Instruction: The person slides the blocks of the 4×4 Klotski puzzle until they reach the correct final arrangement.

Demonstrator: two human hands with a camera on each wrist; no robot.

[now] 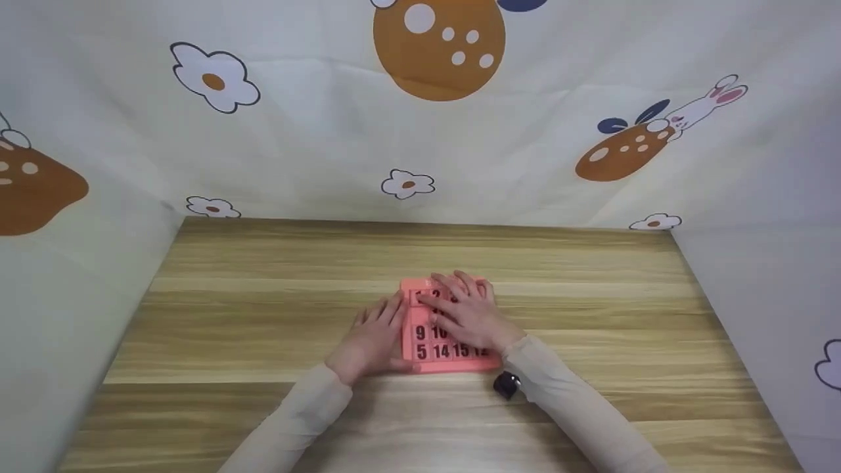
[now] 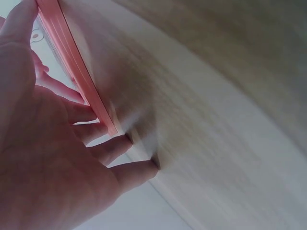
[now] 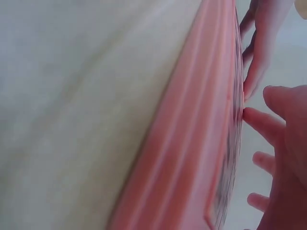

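Note:
A pink sliding number puzzle [image 1: 453,368] lies on the wooden table, black numbers on its tiles. 9 and 10 show in one row, with 5, 14, 15 and 12 below. My left hand [image 1: 371,338] is at its left side, thumb by the near corner and extended fingers along the edge. In the left wrist view, several fingertips [image 2: 127,139] touch the puzzle's side or the tabletop. Over the upper tiles spreads my right hand [image 1: 476,318], covering several numbers. One of its fingertips [image 3: 247,114] meets the tile face in the right wrist view.
A small black object [image 1: 506,385] sits by the right wrist, near the puzzle's near right corner. Wood-grain tabletop [image 1: 263,263] surrounds the puzzle. Pale fabric walls [image 1: 315,131] with flower, rabbit and orange fruit-like prints enclose the table at the back and both sides.

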